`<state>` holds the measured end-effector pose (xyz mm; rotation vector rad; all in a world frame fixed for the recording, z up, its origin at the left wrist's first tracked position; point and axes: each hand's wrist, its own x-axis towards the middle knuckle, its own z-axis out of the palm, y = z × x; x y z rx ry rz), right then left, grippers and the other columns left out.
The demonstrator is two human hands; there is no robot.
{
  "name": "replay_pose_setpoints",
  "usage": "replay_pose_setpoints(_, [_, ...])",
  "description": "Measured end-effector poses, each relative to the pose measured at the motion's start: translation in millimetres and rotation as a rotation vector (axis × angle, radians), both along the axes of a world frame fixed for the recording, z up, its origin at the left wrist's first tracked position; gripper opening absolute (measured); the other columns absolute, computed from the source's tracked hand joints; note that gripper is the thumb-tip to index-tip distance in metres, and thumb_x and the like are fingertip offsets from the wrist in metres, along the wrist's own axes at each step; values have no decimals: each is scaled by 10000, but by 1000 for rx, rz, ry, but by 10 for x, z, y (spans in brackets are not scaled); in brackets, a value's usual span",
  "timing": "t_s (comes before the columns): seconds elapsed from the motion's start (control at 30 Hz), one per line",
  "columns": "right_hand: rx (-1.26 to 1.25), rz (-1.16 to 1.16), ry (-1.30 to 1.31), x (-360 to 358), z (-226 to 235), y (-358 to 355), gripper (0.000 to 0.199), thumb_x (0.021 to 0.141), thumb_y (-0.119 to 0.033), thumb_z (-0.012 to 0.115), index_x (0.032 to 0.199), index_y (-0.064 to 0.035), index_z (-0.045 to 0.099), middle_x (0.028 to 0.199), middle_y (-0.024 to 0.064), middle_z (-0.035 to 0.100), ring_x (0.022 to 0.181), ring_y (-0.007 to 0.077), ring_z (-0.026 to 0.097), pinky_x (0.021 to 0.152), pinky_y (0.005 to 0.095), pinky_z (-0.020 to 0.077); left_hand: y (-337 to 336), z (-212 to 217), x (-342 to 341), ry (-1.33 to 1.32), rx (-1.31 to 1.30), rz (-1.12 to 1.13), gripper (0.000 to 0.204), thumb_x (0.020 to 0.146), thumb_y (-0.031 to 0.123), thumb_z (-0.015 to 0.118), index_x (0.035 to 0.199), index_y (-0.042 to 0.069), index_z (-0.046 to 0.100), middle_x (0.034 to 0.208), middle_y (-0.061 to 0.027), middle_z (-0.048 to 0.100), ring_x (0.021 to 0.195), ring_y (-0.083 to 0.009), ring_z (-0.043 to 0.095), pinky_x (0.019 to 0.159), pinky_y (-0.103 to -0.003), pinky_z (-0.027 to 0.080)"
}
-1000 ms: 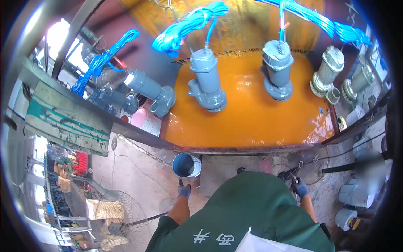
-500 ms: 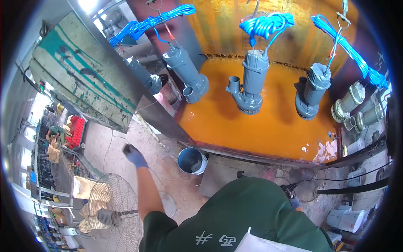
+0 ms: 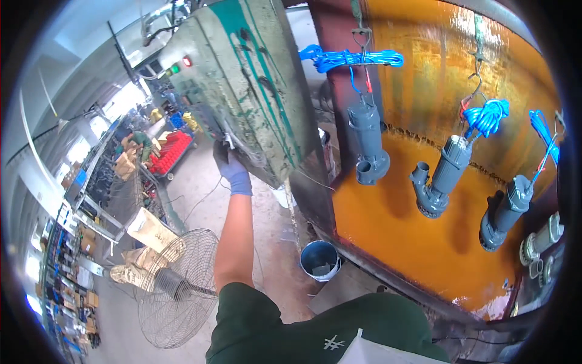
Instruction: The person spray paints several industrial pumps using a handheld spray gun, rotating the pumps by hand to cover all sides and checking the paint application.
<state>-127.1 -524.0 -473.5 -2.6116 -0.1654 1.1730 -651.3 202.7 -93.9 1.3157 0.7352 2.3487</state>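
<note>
My left hand (image 3: 234, 172), in a blue glove with dark fingers, reaches up to the side of a grey box-like panel (image 3: 248, 79) streaked with green. Its fingers look stretched out against that side; their tips are dark and hard to make out, and I see nothing held in them. My right hand is out of view. Grey submersible pumps (image 3: 447, 170) hang to the right on hooks, with bundled blue cables (image 3: 351, 59) above them. Beneath them spreads a tank of orange liquid (image 3: 388, 242).
A bucket (image 3: 320, 258) stands on the floor beside the tank's dark rim (image 3: 376, 258). A wire-cage fan (image 3: 179, 288) is near my left arm. Farther left are paper sacks (image 3: 154, 230), a cart of red parts (image 3: 173, 151) and a bent-over person (image 3: 138, 144). Red and green lamps (image 3: 187, 61) glow on the panel.
My left hand has risen from over the floor to the panel's side. The view has swung left, so pumps and tank appear farther right. My right hand has left the view.
</note>
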Motion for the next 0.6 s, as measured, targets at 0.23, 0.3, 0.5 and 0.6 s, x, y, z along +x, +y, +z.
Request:
replay_pose_setpoints(0.23, [19, 57, -2, 71, 85, 371, 396, 726, -329, 864, 1000, -68, 747, 938, 139, 732, 883, 301, 678, 776, 433, 543, -21, 358, 19, -156, 64, -1, 721, 912, -155, 484, 1586, 51, 332, 1572, -140, 416, 1333, -263, 524, 1125, -368, 450])
replay_pose_setpoints(0.3, [25, 67, 0, 86, 78, 417, 382, 724, -321, 867, 985, -68, 746, 923, 134, 729, 865, 295, 675, 764, 431, 543, 91, 381, -47, -116, 83, -9, 737, 903, -162, 484, 1591, 54, 331, 1586, -142, 406, 1370, -268, 500, 1155, -373, 421])
replay_pose_setpoints(0.5, [24, 60, 9, 137, 13, 412, 343, 717, -295, 875, 938, -68, 744, 877, 120, 720, 812, 274, 665, 726, 424, 540, 270, 327, -96, 4, 126, 105, 846, 860, -207, 404, 1633, 113, 277, 1619, -138, 384, 1425, -317, 473, 1165, -433, 422])
replay_pose_setpoints(0.6, [20, 53, 15, 159, -40, 344, 324, 714, -282, 879, 915, -67, 743, 854, 113, 715, 786, 264, 660, 707, 420, 539, 222, 316, -87, 64, 103, 182, 843, 860, -199, 395, 1636, 105, 269, 1612, -157, 389, 1439, -326, 460, 1165, -445, 423])
